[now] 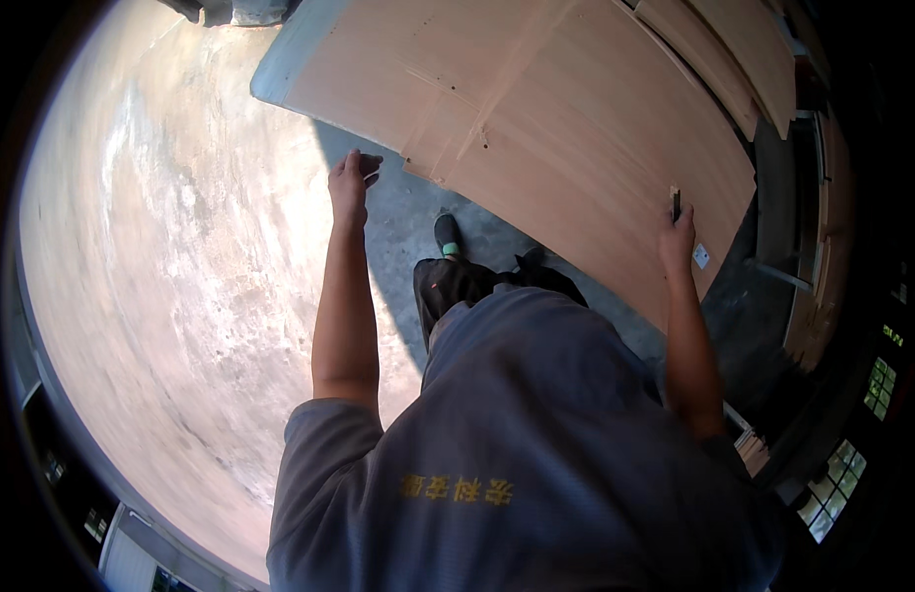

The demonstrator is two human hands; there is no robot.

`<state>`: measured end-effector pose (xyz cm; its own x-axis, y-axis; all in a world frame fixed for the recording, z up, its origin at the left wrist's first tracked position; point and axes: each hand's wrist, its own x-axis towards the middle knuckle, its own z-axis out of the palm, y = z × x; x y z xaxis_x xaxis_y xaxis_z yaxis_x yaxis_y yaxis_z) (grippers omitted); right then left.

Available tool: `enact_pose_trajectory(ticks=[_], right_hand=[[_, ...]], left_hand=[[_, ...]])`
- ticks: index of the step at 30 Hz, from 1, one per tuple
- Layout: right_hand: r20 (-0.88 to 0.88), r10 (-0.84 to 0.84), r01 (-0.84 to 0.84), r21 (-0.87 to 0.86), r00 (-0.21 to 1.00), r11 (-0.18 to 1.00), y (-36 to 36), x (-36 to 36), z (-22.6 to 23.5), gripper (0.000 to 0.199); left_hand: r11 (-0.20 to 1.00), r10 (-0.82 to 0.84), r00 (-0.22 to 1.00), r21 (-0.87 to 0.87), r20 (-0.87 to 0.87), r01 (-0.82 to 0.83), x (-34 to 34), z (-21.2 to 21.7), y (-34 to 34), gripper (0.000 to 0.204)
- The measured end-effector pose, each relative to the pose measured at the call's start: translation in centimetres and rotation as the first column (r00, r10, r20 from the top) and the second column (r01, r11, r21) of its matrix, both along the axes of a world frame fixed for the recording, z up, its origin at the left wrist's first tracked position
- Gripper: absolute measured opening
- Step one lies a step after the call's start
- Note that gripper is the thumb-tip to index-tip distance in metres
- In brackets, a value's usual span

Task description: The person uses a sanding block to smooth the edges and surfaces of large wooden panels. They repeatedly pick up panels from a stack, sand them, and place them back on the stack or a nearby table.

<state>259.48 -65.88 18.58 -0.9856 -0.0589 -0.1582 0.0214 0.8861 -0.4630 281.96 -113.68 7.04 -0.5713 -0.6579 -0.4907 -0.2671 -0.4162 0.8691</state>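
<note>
A large tan wooden sheet (586, 128) spreads in front of me, with small dark spots and pale streaks on its face. My right hand (678, 237) is over its right part, closed round a short dark stick-like tool (677, 204) with a pale tan tip; its exact kind is too small to tell. Near the right wrist, a small white label (701, 257) is on the sheet. My left hand (351, 185) hangs in the air just off the sheet's near left edge. Its fingers are bent but apart, with nothing visible between them.
More wooden panels (714, 59) lie beyond the sheet at the upper right. Grey concrete floor (388, 212) shows by my shoe (447, 233), sunlit on the left. Dark clutter and a metal bar (778, 274) are at the right. A grey object (258, 12) stands at the top left.
</note>
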Motion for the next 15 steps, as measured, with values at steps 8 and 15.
enact_pose_trajectory(ticks=[8, 15], right_hand=[[0.051, -0.417, 0.385, 0.296, 0.907, 0.874, 21.6, 6.6, -5.5, 0.054], [0.347, -0.534, 0.612, -0.169, 0.771, 0.773, 27.6, 6.9, -6.3, 0.043]], left_hand=[[0.626, -0.449, 0.75, -0.428, 0.486, 0.652, -6.6, 0.4, 8.2, 0.059], [0.636, -0.683, 0.703, -0.31, 0.198, 0.706, -9.4, 12.6, 10.6, 0.052]])
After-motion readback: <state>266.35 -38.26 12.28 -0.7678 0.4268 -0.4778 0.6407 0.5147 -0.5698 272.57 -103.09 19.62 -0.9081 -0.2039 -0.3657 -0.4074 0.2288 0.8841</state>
